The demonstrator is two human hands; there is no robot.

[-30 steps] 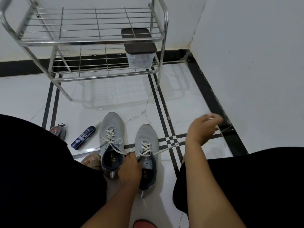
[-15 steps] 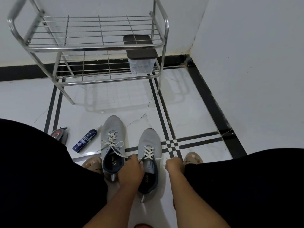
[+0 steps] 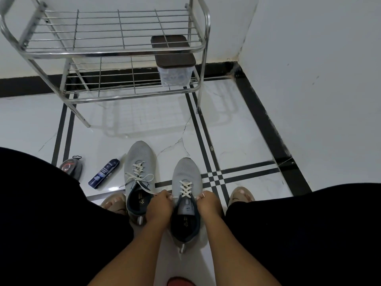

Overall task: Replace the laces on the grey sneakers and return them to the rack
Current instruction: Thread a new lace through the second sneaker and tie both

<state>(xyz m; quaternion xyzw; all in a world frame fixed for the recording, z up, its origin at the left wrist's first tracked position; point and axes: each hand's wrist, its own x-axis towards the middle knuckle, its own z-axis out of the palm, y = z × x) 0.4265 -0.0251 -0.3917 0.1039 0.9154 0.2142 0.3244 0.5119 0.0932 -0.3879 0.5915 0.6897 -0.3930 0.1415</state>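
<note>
**Grey sneakers on the tile, both hands at the laces**

Grey knit covers the two sneakers standing side by side on the white floor [image 3: 237, 141], toes pointing at the rack. The left sneaker [image 3: 139, 172] carries a cream lace tied in a loose bow [image 3: 139, 179], its ends trailing over the collar. The right sneaker [image 3: 186, 195] sits slightly nearer the person, its cream lace [image 3: 186, 188] crossed in neat rows up the tongue.

Both hands are at the top of the right sneaker's lacing. The left hand [image 3: 159, 207] has its fingers curled, its grip pinching a lace end at the shoe's left edge. The right hand [image 3: 209, 205] mirrors it on the other side, fingers curled in a narrow grip at the top eyelets; the lace end itself is hidden beneath the fingers there.

Beyond the shoes stands the steel wire rack [image 3: 115, 50], two tiers, against the wall. A clear container with a dark lid [image 3: 174, 62] sits on its lower tier at the right end. Left of the sneakers lie a blue spray can [image 3: 104, 173] on its side and a small dark packet [image 3: 71, 166]. Sandalled feet [image 3: 241, 195] show either side of the sneakers.
</note>
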